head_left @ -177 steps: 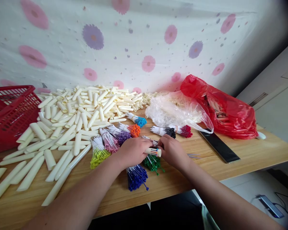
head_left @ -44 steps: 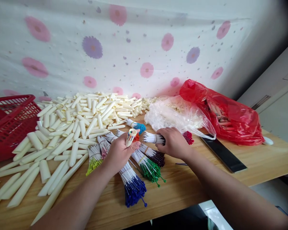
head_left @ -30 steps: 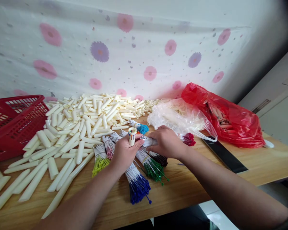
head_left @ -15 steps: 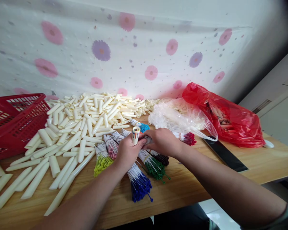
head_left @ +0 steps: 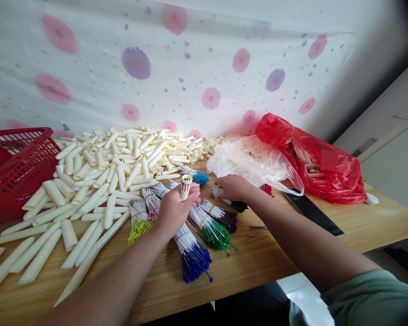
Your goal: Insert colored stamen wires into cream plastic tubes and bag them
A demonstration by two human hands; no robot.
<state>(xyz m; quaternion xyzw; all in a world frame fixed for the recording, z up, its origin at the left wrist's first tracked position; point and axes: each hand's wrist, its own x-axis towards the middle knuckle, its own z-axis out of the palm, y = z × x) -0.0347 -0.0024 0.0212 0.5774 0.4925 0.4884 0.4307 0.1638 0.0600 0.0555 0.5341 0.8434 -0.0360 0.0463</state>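
Note:
My left hand is closed round a small cream tube, held upright with coloured pin heads showing at its open top. My right hand rests on the black-tipped bundle of white sticks, fingers curled onto its white end. Under and around my hands lie more tied bundles on the wooden table: blue, green, dark purple, yellow, pink, light blue and red.
A big heap of cream tubes covers the table's left and back. A red basket stands at far left. A clear plastic bag and a red plastic bag lie at back right, a black strip beside them.
My right hand left the tube in my left hand and moved right and down onto the black-tipped bundle. My left hand has kept the tube upright throughout.

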